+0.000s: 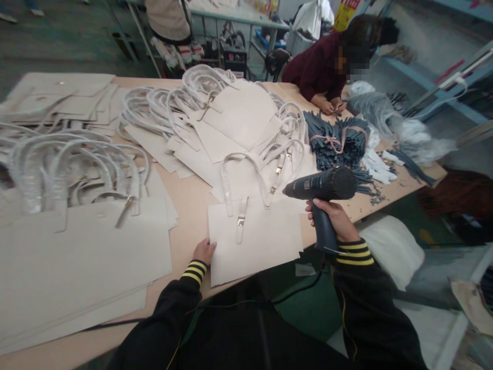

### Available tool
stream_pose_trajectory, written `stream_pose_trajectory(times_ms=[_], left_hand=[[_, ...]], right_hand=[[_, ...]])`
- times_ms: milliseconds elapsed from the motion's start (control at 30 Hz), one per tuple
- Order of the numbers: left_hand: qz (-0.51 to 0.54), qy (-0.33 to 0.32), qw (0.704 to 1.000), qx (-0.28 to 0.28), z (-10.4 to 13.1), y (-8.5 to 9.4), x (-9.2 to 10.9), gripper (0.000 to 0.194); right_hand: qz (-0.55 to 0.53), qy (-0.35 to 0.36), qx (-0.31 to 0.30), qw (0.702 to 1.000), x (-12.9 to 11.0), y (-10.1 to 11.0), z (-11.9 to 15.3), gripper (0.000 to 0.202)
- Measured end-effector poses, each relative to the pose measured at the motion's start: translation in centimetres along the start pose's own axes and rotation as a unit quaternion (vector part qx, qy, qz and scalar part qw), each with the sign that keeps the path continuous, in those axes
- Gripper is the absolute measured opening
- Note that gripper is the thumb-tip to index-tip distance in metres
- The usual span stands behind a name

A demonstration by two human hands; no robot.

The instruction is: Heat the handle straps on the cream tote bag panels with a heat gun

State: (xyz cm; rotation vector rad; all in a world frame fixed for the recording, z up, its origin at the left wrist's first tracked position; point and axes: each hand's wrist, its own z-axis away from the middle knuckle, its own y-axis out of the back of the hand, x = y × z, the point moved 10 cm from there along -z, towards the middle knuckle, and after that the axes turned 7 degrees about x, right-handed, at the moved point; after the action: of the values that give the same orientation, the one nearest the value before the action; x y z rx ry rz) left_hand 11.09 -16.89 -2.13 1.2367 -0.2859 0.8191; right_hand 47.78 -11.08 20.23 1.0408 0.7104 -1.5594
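Note:
My right hand (pixel 337 220) is wrapped around the handle of a dark heat gun (pixel 321 185). The gun's narrow nozzle points left, above the pale panels on the table. At the near edge lies a flat beige bag panel (pixel 256 252) with a handle loop (pixel 243 159) at its top and a small strap with a metal clasp (pixel 241 222) at its middle. My left hand (pixel 205 252) grips this panel's left edge, thumb at the border; its other fingers are partly hidden.
Stacked beige panels with wrapped handles (pixel 84 246) cover the table's left side. Behind is a heap of similar bag pieces (pixel 239 113). Bundled dark straps (pixel 339 141) lie at the right, near a co-worker in a maroon sleeve (pixel 314 67). A black cable (pixel 296 293) hangs below the table edge.

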Motion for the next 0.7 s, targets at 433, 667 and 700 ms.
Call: stream_pose_trajectory(times_ms=[433,667,700], left_hand=[[-0.012,-0.034,0.999,-0.036,-0.2,-0.5,1.1,0.016],[0.157,0.111,0.977,-0.094,0.8,-1.1,-1.0,0.009],[0.174,0.128,0.971,-0.099,0.9,-1.2,-1.2,0.009]], right_hand=[[0.148,-0.098,-0.095,0.980,6.6,3.1,11.2,0.036],[0.177,-0.137,-0.326,0.918,11.7,-5.1,17.9,0.030],[0.174,-0.133,-0.355,0.909,12.0,-6.4,18.4,0.031]])
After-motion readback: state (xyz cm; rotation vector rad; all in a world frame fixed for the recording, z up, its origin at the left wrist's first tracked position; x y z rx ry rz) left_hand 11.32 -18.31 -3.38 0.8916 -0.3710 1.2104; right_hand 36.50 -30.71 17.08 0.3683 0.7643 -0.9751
